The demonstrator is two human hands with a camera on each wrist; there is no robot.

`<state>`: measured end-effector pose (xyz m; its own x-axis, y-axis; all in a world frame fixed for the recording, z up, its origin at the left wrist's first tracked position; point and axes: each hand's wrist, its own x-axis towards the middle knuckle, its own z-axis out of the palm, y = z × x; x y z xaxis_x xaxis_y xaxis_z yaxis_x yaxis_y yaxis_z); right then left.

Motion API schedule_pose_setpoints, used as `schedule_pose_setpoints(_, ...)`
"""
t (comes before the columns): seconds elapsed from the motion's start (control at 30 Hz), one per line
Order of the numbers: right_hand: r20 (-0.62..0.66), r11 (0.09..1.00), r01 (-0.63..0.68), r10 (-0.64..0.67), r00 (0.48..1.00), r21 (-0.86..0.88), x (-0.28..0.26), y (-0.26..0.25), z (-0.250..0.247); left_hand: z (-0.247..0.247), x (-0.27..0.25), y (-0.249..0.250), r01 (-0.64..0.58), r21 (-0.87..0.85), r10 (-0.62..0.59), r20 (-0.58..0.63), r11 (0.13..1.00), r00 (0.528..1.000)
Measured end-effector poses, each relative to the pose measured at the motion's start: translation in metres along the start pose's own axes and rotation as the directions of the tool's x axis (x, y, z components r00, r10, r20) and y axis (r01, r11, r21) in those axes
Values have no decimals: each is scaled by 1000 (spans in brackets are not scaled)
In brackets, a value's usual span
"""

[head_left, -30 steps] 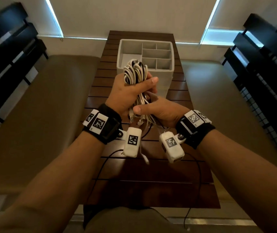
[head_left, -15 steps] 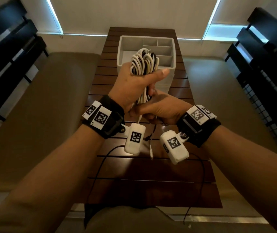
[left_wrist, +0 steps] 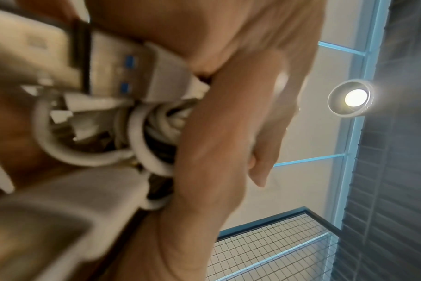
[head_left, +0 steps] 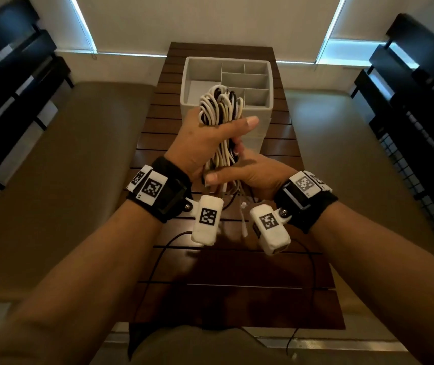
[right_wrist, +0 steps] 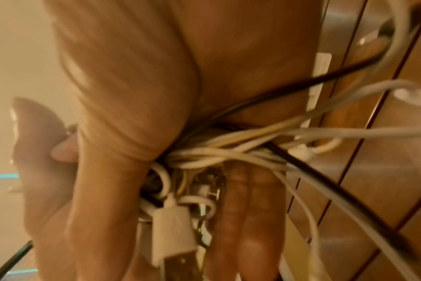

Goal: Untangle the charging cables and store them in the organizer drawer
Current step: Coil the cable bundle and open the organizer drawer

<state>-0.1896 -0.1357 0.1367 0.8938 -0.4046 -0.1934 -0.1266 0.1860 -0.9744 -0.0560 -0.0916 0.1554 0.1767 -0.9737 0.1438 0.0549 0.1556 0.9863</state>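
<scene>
A tangled bundle of white and black charging cables [head_left: 220, 106] is held upright above the wooden table [head_left: 226, 264]. My left hand [head_left: 205, 140] grips the bundle's upper part, thumb laid across it. My right hand [head_left: 247, 175] grips the lower part just beneath. Loose plug ends [head_left: 243, 219] dangle below the hands. In the left wrist view USB plugs [left_wrist: 137, 70] press against the palm. The right wrist view shows cable strands [right_wrist: 240, 150] running through the curled fingers. The white organizer drawer [head_left: 188, 83], with several compartments, stands just behind the bundle.
Tan cushioned benches [head_left: 60, 164] flank the slatted table on both sides. Black slatted chairs [head_left: 418, 83] stand at the far left and right. Thin black wires [head_left: 155, 262] from the wrist cameras trail over the near end of the table.
Both hands have lifted the cable bundle slightly up and toward the organizer. The right hand has slid up closer under the left hand.
</scene>
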Motion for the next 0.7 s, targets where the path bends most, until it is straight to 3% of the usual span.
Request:
schedule_pose_setpoints(0.1,32,999,-39,40,999,-32,3,-3,-3,-1,1,3,-18,-51,19,25,999,999)
schedule_pose_setpoints(0.23,-3,968,-68,69,998,-242,6,-8,-4,2,-1,5,-24,-61,22,-26,998,999)
schedule_pose_setpoints(0.5,-106,955,-96,69,992,-279,8,3,1,-6,2,-11,29,-42,-32,-84,999,996)
schedule_pose_setpoints(0.7,6,904,-118,132,991,-411,-4,0,-20,-40,2,-9,78,-214,-107,-125,974,986)
